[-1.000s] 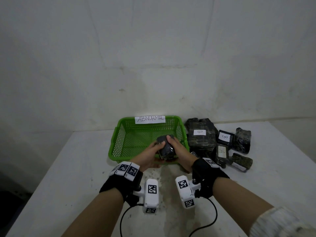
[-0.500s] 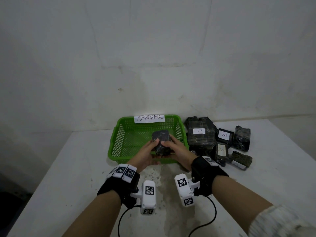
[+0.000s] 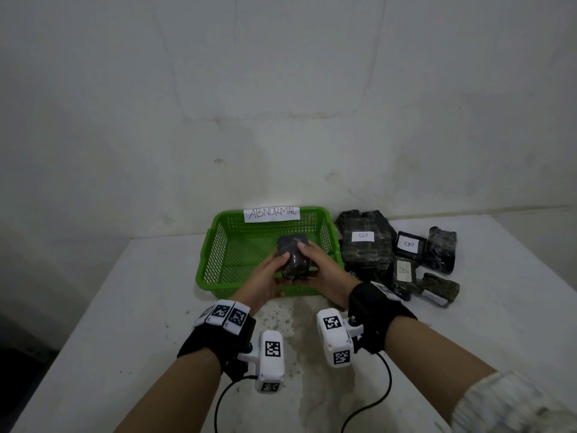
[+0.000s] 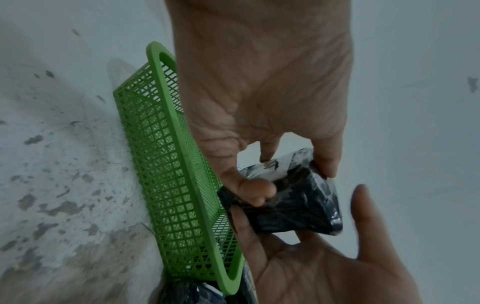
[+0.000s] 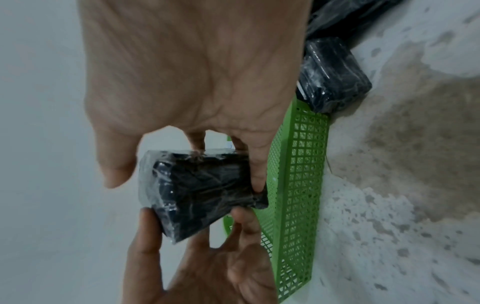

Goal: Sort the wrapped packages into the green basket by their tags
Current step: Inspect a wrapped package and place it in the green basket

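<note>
Small dark film-wrapped package point(image 3: 293, 255) held between left hand point(image 3: 271, 274) and right hand point(image 3: 318, 266), both curled round it, long axis running near-to-far, just above the green basket point(image 3: 218, 254) near rim, floor directly below-beyond.

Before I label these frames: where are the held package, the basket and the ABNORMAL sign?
Held package point(image 3: 293, 254): head view, its dark wrapped top face.
Basket point(image 3: 208, 263): head view, left mesh wall.
ABNORMAL sign point(image 3: 271, 213): head view, middle of the white paper.
</note>
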`<state>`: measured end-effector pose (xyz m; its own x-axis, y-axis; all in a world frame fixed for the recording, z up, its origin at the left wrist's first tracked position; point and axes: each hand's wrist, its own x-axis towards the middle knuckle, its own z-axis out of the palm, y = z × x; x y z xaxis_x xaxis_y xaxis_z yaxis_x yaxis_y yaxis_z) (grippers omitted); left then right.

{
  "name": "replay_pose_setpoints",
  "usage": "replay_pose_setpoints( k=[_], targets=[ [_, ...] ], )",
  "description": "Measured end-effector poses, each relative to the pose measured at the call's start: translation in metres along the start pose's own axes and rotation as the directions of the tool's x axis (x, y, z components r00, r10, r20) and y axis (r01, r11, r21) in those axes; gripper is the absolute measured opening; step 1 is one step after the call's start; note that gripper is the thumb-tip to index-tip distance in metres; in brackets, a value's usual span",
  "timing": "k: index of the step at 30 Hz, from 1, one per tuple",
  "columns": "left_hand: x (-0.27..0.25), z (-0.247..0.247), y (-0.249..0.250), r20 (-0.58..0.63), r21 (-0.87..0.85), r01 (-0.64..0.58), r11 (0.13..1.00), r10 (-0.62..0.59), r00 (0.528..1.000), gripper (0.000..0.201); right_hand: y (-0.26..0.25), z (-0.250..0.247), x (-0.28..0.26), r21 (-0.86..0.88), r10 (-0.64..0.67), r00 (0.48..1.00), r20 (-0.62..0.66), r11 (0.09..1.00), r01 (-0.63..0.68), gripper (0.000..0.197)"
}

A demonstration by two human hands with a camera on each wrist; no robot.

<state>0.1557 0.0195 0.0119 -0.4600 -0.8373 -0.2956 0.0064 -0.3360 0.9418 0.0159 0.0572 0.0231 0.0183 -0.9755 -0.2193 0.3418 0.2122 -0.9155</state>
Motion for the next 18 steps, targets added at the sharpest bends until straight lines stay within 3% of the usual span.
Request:
replay_pose_setpoints(
  k=[7,12,18],
  targets=[
    [-0.0023,0.0053,-0.0016,-0.034,0.079,-0.008,0.997,0.010,0.999,0.029,0.0041,-0.0019,0.0032,-0.021,-0.006,0.995,-0.102,1.000,0.004,0.033],
    [-0.0033,0.0059,0.0039,-0.034,0.160,0.003,0.987,0.003,0.999,0.053,0.0019,-0.0006,0.0026,0.010,0.033,0.990,-0.136,0.999,-0.031,0.045],
    [-0.0058,0.0063,0.0043,-0.070,0.162,0.034,0.986,-0.023,0.997,0.053,0.0056,0.0000,0.0042,-0.007,0.025,0.990,-0.136,1.000,-0.026,0.037]
  ],
)
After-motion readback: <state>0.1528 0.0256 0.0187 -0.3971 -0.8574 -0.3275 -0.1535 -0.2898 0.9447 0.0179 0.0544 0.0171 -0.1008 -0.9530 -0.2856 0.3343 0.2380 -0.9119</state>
